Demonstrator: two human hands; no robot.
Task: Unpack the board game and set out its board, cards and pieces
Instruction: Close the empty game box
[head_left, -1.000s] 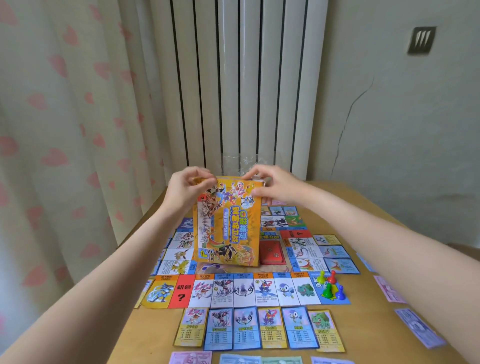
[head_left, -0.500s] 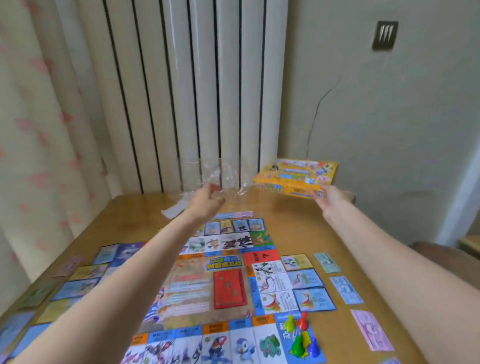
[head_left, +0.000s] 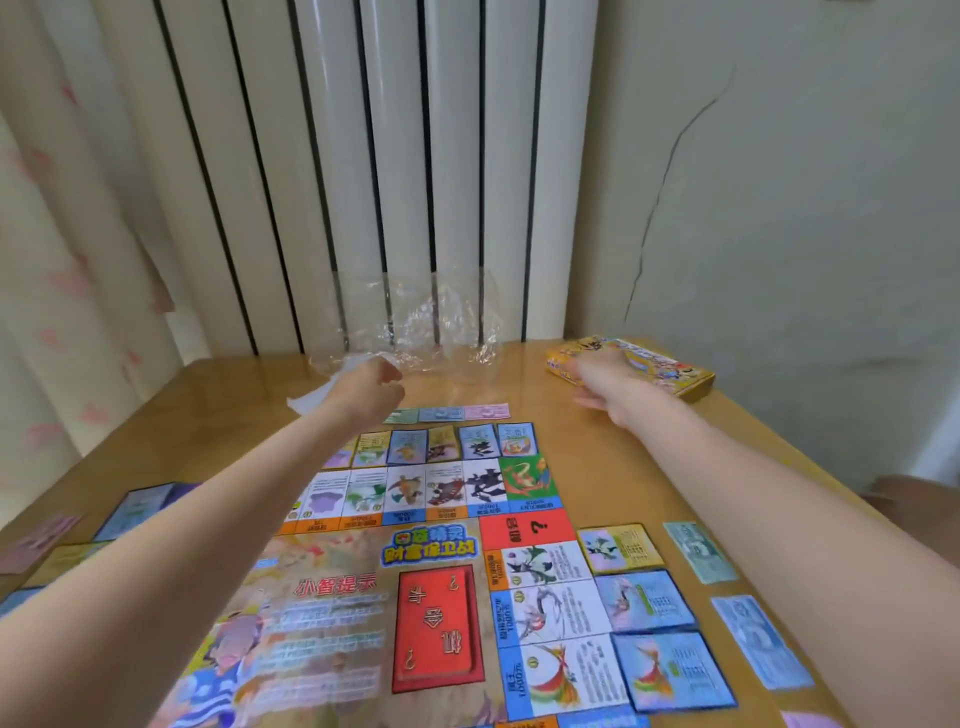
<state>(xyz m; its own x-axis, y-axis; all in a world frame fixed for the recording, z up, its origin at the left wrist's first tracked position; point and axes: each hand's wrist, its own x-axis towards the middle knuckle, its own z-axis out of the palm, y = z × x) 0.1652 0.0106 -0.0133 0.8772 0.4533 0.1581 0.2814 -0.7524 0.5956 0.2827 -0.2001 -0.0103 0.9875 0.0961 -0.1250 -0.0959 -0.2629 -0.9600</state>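
Two bare forearms, no sleeves anywhere along their visible length. No watch, bracelet or band at either wrist. Left hand (head_left: 370, 383) and right hand (head_left: 608, 387) both ungloved, no rings to be made out. Fingers blurred, nails too unclear to tell.

board (head_left: 363, 613): lies flat and open on the worktop, bright picture squares round its edge.
red card pile (head_left: 435, 626): sits in the middle of the board.
small cards (head_left: 644, 603): lie in rows just beside the board's edges.
yellow box (head_left: 670, 371): lies flat at the far right corner.
paper money (head_left: 761, 639): lies right of the cards.
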